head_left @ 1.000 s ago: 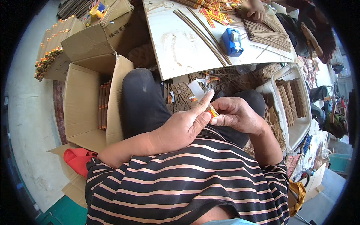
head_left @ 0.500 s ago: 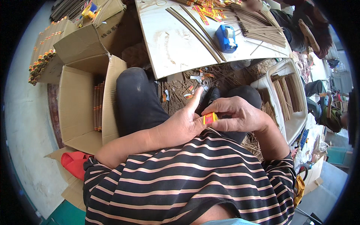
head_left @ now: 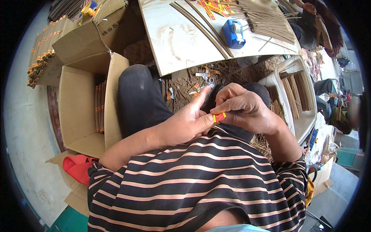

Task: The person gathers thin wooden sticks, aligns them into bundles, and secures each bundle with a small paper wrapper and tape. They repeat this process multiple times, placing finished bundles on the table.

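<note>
Both hands meet in front of my striped shirt, above my lap. Between them is a small red-and-yellow paper label [head_left: 219, 117], curved as if wrapped round something; what lies under it is hidden by the fingers. My left hand [head_left: 185, 124] is closed on it from the left, its thumb pressing the label's edge and its index finger stretched forward. From the right, my right hand [head_left: 245, 108] pinches the label between bent fingers and thumb.
A white table [head_left: 174, 46] ahead carries a blue tape dispenser [head_left: 234, 34], brown sticks [head_left: 270, 25] and labels [head_left: 216, 7]. An open cardboard box [head_left: 77, 112] with labelled bundles stands left. A white bin [head_left: 309, 123] of sticks stands right. Scraps litter the floor. Another person is at far right.
My right hand has turned and its fingers have curled more tightly round the label. Less of the label shows now. At the table's upper right, the other person's arms have moved.
</note>
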### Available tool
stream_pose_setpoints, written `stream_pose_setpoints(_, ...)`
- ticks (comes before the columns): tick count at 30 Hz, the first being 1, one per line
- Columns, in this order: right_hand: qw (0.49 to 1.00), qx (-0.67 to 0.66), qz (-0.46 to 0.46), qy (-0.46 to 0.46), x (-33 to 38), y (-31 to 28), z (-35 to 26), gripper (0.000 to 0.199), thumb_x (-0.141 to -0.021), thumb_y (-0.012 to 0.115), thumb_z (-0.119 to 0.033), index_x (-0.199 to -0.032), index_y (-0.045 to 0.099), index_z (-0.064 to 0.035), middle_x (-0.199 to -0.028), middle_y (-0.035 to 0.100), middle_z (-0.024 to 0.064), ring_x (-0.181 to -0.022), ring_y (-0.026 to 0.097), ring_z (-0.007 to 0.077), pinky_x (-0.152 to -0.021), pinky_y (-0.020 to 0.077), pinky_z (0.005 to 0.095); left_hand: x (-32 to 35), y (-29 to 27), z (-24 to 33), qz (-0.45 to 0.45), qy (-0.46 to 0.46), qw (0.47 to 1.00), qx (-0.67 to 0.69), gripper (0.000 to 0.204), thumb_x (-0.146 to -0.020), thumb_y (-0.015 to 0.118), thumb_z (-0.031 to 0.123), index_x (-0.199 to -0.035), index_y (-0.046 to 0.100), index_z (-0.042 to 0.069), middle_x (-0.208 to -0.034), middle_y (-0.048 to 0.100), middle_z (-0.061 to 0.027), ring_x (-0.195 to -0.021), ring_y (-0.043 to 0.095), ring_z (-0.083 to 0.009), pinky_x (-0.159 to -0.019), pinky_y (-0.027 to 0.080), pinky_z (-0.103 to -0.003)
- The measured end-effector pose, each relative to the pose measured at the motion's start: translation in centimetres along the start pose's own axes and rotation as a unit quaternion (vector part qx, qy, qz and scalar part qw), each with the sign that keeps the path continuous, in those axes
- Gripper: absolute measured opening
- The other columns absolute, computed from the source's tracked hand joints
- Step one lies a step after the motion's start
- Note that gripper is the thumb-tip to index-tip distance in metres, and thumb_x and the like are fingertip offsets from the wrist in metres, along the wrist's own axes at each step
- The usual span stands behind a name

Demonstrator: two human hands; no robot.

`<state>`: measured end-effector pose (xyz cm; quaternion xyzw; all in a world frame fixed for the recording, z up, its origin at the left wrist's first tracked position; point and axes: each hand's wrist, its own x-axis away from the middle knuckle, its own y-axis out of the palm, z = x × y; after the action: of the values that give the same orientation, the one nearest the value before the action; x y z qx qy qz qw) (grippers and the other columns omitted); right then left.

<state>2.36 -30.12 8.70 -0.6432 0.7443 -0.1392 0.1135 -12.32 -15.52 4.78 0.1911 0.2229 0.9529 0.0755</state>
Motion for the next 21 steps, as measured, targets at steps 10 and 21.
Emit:
stream_pose_setpoints(10, 0.996, -0.009, -0.016, -0.090, 0.1, 0.1, 1.0, 0.017, -0.074, 0.071, -0.009, -0.091, 0.069, -0.0063, -0.084, 0.053, 0.0029, -0.082, 0.049, 0.0179, -0.074, 0.0431, 0.0295, -0.2, -0.8, -0.4, 0.021, 0.024, 0.999, -0.033, 0.054, -0.096, 0.029, 0.016, -0.142, 0.008, -0.002, -0.124, 0.042, -0.0143, -0.109, 0.047, -0.0126, -0.090, 0.040, -0.022)
stream_pose_setpoints(21, 0.980, -0.101, -0.094, -0.146, -0.8, -0.7, 2.0, 0.017, -0.074, 0.070, -0.010, -0.091, 0.070, -0.0063, -0.090, 0.055, 0.0038, -0.086, 0.050, 0.0177, -0.077, 0.0434, 0.0282, -0.3, 0.2, 1.2, -0.049, 0.011, 0.989, 0.139, 0.038, -0.095, 0.048, 0.020, -0.125, 0.041, -0.001, -0.110, 0.051, -0.0068, -0.101, 0.050, -0.0111, -0.088, 0.043, -0.019)
